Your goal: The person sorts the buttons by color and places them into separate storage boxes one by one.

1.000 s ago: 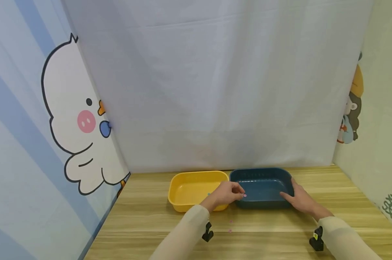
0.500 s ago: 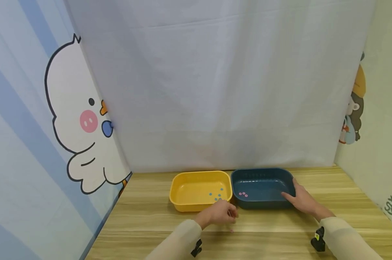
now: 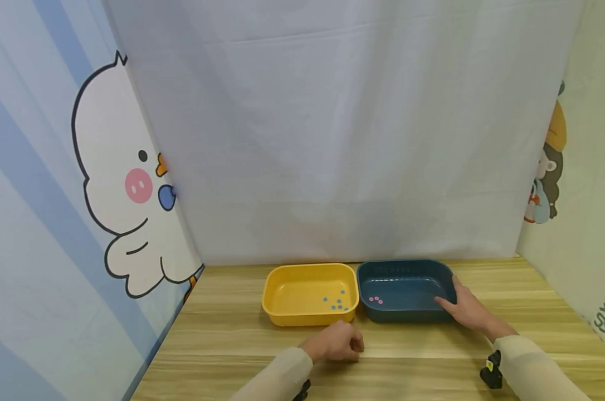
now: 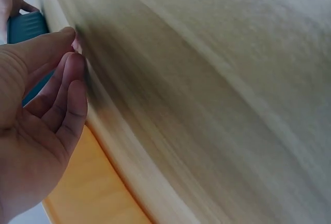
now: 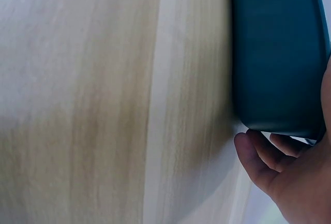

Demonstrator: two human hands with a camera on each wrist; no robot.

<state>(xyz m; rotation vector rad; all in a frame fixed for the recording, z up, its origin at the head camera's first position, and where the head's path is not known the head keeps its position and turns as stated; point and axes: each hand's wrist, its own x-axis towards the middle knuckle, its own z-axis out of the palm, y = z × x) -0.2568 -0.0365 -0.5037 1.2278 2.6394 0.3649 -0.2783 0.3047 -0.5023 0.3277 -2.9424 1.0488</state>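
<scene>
My left hand (image 3: 335, 341) is low over the table in front of the yellow tray. In the left wrist view its thumb and index fingertip meet at a small pink ring (image 4: 76, 43), right at the wood surface. My right hand (image 3: 468, 309) holds the right end of the dark blue tray (image 3: 403, 316), thumb over the rim and the other fingers along the outer wall. Several pink rings (image 3: 376, 299) lie in that tray's left front corner. Several small blue rings (image 3: 339, 301) lie at the right of the yellow tray (image 3: 302, 321).
The two trays stand side by side at the back of the wooden table (image 3: 222, 334). A grey-white curtain (image 3: 332, 139) hangs right behind them. Printed cloth walls (image 3: 32, 223) close off the left and right sides.
My left hand has gone from over the blue tray back to the tabletop, leaving a pink ring in that tray. The pink rings seen on the table are now out of sight. The right hand keeps its hold.
</scene>
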